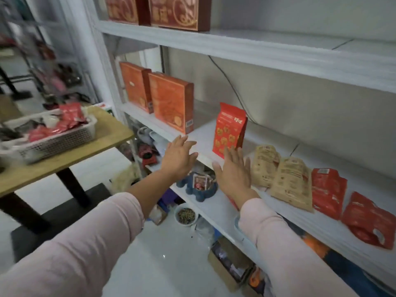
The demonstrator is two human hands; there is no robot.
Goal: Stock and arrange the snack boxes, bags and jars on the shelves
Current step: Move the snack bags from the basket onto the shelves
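The red printed stand-up snack bag (230,129) is standing upright on the middle board of the white metal shelf unit (278,54), roughly halfway along it. The right hand (233,170) is hovering just in front of the bag's base with its fingers (238,154) straight and spread. The fingertips are overlapping the bag's lower edge, and whether they are touching it cannot be told. The left hand (180,156) is reaching out to the left of the bag, also flat and splayed, gripping nothing.

Left of the bag, two orange cardboard boxes (171,101) are standing upright one behind the other. To its right, two brown paper bags (292,183) are lying flat, touching each other, followed by two crinkled red foil bags (327,191). The farther one is running close to the frame's edge.

On the top board, two red and gold gift boxes (177,11) are being cut off by the frame. A blue bowl-shaped container (197,185) is sitting on the lower board, partly hidden by the hands. At the left, a white plastic basket (57,142) of red packets is resting on a wooden table (64,166), blurred. Items near the floor are too dark to identify.
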